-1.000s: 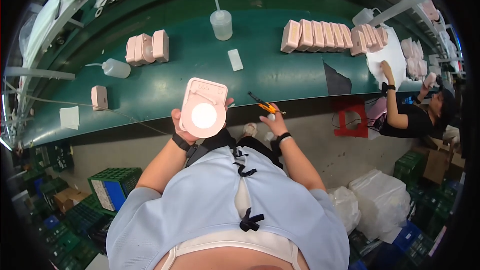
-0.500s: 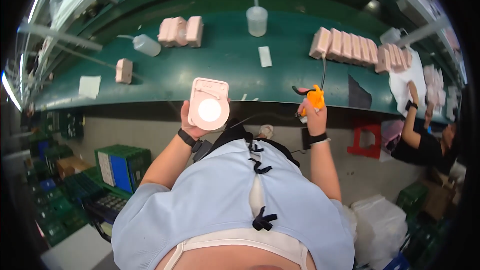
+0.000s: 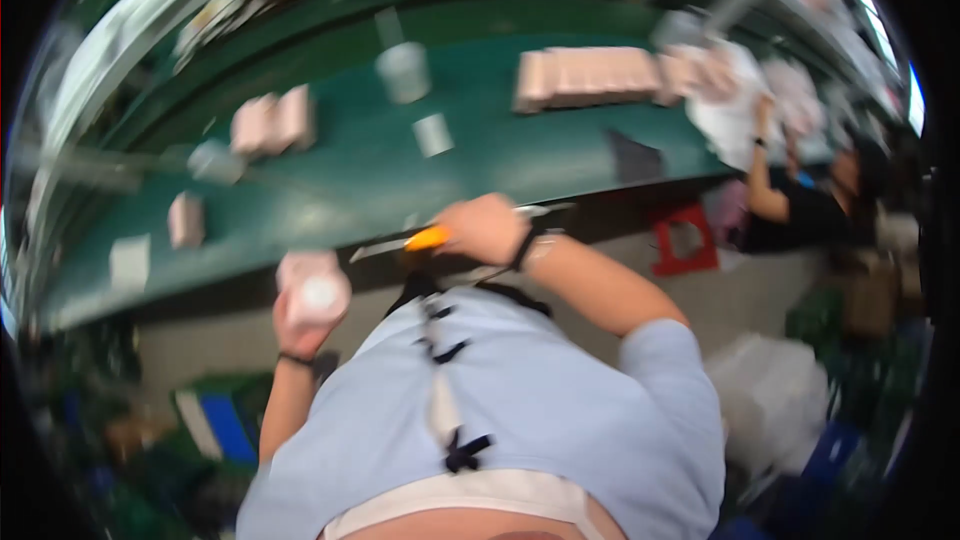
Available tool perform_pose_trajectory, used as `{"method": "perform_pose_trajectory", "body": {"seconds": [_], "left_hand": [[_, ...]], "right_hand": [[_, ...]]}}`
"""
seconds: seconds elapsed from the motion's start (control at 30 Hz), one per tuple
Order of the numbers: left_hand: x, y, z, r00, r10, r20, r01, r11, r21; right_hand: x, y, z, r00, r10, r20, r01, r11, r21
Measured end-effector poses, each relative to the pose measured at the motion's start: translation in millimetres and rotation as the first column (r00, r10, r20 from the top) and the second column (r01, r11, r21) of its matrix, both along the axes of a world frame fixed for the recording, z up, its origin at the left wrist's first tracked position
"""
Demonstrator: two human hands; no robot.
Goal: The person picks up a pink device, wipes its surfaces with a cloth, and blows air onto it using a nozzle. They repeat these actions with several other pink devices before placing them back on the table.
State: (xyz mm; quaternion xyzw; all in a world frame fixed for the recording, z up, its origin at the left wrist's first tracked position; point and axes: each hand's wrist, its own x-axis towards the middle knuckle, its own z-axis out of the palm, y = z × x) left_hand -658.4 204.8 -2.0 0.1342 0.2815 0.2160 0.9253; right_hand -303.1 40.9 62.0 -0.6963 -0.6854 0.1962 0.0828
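The view is smeared by motion. My left hand (image 3: 299, 330) holds a pale pink device housing (image 3: 302, 266) with a round white disc, in front of the bench's front edge. My right hand (image 3: 488, 228) is closed round an orange air blow gun (image 3: 428, 237). Its thin nozzle reaches left toward the pink housing, and a gap shows between the two. Most of the blow gun is hidden by my fingers.
On the green bench (image 3: 350, 180) stand a row of pink housings (image 3: 590, 78), a smaller pink group (image 3: 273, 122), a white bottle (image 3: 404, 73) and another bottle (image 3: 216, 162). A co-worker's arm (image 3: 765, 175) reaches in at right, by a red stool (image 3: 685, 242). Green crates (image 3: 215, 418) sit lower left.
My right hand has swung left across my front with the blow gun. The pink housing stays in my left hand, lower and further left in the picture. The whole view has shifted and blurred.
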Motion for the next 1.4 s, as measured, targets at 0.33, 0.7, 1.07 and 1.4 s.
{"method": "perform_pose_trajectory", "body": {"seconds": [0.33, 0.7, 1.07, 1.4], "left_hand": [[-68.3, 22.1, -44.0, 0.953, 0.105, -0.285, -0.019, 0.957, 0.288], [-38.8, 71.6, -23.1, 0.731, 0.026, -0.681, 0.447, 0.737, 0.507], [-5.0, 20.0, 66.9, 0.155, 0.618, -0.771, 0.873, -0.451, -0.185], [19.1, 26.7, 74.8, 0.077, 0.326, -0.942, 0.874, -0.477, -0.094]], "right_hand": [[-27.4, 6.6, -21.5, 0.982, 0.117, -0.149, -0.101, 0.988, 0.115], [-24.4, 10.8, -27.8, 0.98, 0.164, -0.111, -0.149, 0.98, 0.136], [-31.4, 37.2, -22.4, 0.975, 0.212, -0.062, -0.203, 0.97, 0.13], [-8.3, 50.9, 10.1, 0.947, 0.319, 0.029, -0.319, 0.947, 0.016]]}}
